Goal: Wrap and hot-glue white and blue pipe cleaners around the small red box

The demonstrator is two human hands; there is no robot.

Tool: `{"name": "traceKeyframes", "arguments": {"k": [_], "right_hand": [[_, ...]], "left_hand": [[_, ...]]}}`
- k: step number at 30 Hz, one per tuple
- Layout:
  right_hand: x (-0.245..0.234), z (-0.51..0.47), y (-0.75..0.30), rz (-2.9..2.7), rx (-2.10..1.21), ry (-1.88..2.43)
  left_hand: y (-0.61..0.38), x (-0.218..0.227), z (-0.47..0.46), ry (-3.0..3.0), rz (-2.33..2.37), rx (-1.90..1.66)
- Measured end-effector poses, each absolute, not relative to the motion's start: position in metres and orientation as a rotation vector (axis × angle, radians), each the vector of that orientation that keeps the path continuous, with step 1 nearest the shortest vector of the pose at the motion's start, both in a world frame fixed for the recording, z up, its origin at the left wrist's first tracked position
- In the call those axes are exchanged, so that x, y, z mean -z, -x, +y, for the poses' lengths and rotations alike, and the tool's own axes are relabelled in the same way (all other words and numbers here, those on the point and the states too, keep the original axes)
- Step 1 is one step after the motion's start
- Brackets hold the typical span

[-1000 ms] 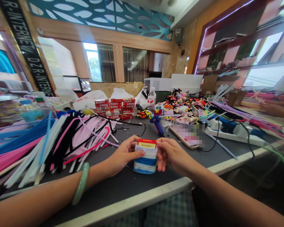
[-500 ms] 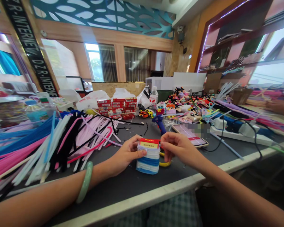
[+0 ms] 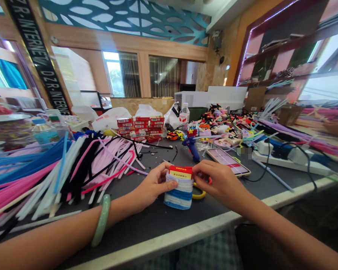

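Note:
My left hand grips a small red box from its left side, thumb across the front. White and blue pipe cleaners are wound in bands around the box below its red and yellow top. My right hand is closed in a pinch at the box's upper right edge; whatever lies between its fingertips is hidden. Behind the box and right hand, a yellow loop, like a scissors handle, partly shows on the dark table.
Loose pipe cleaners cover the left side. Red boxes are stacked at the back. A blue glue gun, a phone, a power strip with cables, and a pile of small dolls occupy the right.
My right hand has turned slightly and its fingers have come lower beside the box's edge. The box and my left hand show slightly further right and lower, as the view shifts a little.

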State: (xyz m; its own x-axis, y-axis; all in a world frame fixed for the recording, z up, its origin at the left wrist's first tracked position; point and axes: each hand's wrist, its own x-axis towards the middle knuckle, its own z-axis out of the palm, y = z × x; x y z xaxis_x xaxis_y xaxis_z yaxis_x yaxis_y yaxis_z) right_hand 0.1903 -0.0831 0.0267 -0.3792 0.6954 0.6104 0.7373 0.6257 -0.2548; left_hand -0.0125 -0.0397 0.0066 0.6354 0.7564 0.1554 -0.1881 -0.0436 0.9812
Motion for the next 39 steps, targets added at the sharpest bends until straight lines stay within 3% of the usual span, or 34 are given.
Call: {"name": "traceKeyframes", "arguments": {"k": [7, 23, 39], "right_hand": [[-0.021, -0.090, -0.187, -2.177, 0.283, 1.265], [-0.031, -0.100, -0.182, -2.099, 0.097, 1.351], [-0.025, -0.107, -0.179, -2.181, 0.447, 1.324]], "left_hand": [[0.012, -0.009, -0.042, -1.512, 0.574, -0.854], [0.011, -0.008, -0.044, -1.621, 0.603, -0.886], [0.010, -0.010, -0.047, -1.665, 0.621, -0.911]]}}
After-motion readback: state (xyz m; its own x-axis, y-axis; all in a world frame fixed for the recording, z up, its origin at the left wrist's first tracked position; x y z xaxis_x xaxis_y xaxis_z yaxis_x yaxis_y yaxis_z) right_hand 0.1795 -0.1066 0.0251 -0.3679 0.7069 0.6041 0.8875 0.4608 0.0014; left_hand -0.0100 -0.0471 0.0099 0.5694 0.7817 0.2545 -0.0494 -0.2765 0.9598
